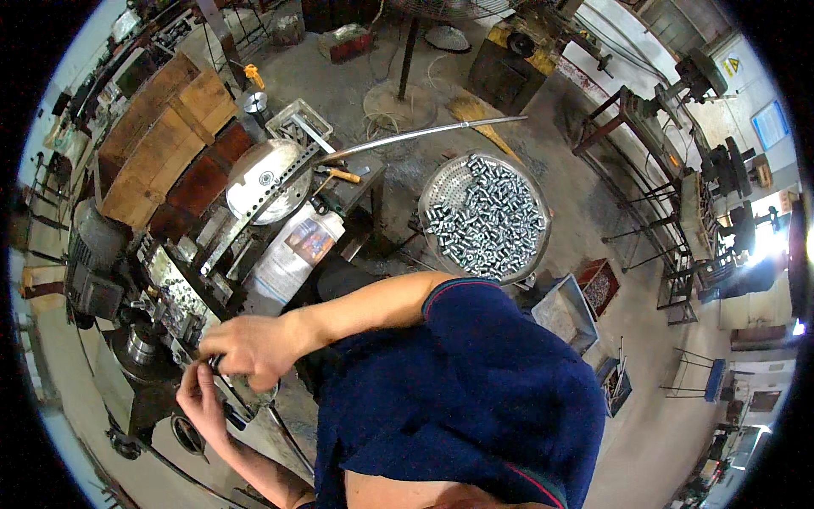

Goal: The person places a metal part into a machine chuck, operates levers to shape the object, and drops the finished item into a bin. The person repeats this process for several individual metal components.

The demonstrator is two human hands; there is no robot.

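Note:
My left hand reaches up at the lower left, its fingertips closed together beside a small dark part. Right against it, my right hand bends over the same spot with curled fingers. What each hand grips is mostly hidden by the fingers. Both hands are close to a machine with a round metal spindle. Just beyond them, small shiny metal pieces are heaped on the machine's bed.
A perforated round basin of small metal cylinders stands to the right. A long metal rod juts over the floor from the bench, near a white round cover and a printed sheet. Bins stand beside me.

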